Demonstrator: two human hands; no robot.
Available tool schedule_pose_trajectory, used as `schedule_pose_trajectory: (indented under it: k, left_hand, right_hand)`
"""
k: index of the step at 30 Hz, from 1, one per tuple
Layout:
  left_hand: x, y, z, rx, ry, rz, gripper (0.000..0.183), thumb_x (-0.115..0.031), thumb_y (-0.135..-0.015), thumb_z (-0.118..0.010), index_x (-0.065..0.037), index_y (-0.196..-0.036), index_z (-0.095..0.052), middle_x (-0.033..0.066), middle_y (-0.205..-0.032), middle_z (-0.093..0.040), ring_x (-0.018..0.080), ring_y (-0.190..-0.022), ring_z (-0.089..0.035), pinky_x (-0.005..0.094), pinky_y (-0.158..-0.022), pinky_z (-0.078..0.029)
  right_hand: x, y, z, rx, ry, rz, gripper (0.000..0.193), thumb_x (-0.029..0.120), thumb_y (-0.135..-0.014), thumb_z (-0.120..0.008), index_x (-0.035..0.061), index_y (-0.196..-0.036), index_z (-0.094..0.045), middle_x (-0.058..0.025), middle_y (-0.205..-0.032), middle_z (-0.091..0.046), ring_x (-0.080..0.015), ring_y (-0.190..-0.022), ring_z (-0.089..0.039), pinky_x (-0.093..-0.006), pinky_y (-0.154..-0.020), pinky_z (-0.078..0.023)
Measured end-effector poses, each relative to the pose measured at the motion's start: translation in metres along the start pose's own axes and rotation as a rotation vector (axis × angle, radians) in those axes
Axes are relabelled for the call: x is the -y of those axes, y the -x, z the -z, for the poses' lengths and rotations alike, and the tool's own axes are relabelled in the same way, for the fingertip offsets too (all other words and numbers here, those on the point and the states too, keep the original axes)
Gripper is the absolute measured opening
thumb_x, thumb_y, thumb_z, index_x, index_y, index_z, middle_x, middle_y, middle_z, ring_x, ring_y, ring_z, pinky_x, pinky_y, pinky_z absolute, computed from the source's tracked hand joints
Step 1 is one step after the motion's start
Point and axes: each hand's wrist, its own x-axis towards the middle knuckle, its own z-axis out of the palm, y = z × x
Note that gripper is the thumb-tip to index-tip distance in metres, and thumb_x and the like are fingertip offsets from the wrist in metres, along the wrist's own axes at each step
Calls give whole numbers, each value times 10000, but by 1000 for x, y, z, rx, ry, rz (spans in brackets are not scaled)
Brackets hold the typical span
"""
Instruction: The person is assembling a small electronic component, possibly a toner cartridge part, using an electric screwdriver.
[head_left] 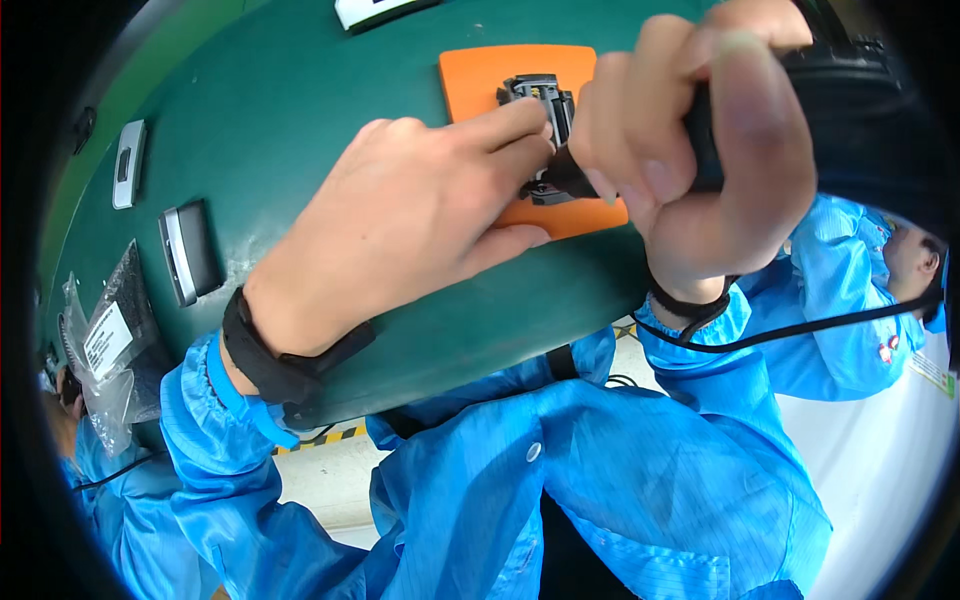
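My left hand [410,195] reaches across to a small black device housing [537,88] with open inner parts. Its fingers press and steady the housing, and the thumb rests by the orange pad [475,75] beneath. In my right hand [700,150], raised close to the camera, is a thick black tool [850,120] with a tapered nose, which looks like an electric screwdriver. Its nose points at the housing, where my left fingertips are. My hands hide most of the housing and the exact contact point.
On the green table [280,110], a silver-and-black casing [129,165] and another casing [190,252] lie at the left, near a clear plastic bag [110,345] of dark pieces. A white-and-black item [380,10] is at the far edge. People in blue sleeves [830,290] sit on both sides.
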Motion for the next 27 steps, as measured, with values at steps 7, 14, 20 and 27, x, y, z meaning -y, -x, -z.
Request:
schedule_pose_trajectory:
  k: [7,14,20,27]
  left_hand:
    - [15,-11,8,53,-218,-102,230,-158,-847,-766,-40,-1036,-708,57,-1065,-668,287,-769,-691,377,-655,-562]
    - [-6,-27,24,-149,153,-123,192,-16,-764,-826,10,-931,-735,79,-848,-660,223,-666,-582,302,-629,-464]
    - [-48,-23,51,-191,1077,744,115,-84,-938,-758,26,-974,-763,41,-786,-701,78,-648,-608,238,-555,-463]
    - [-49,-17,57,-159,1281,859,193,-184,-997,-709,3,-1010,-756,-3,-765,-675,47,-665,-575,213,-592,-446]
  right_hand:
    - [65,36,26,-505,-15,74,219,259,-1022,-501,58,-1067,-576,20,-675,-475,-77,-560,-475,-258,-540,-453]
    - [80,77,32,-684,19,178,248,282,-1065,-392,72,-1061,-523,14,-662,-468,-82,-501,-428,-255,-470,-407]
    - [84,77,15,-824,-22,218,182,245,-1069,-396,74,-1034,-447,7,-621,-411,-91,-470,-392,-263,-445,-390]
    - [79,72,7,-839,-24,191,182,247,-1072,-400,75,-1027,-436,1,-609,-411,-97,-455,-388,-264,-431,-380]
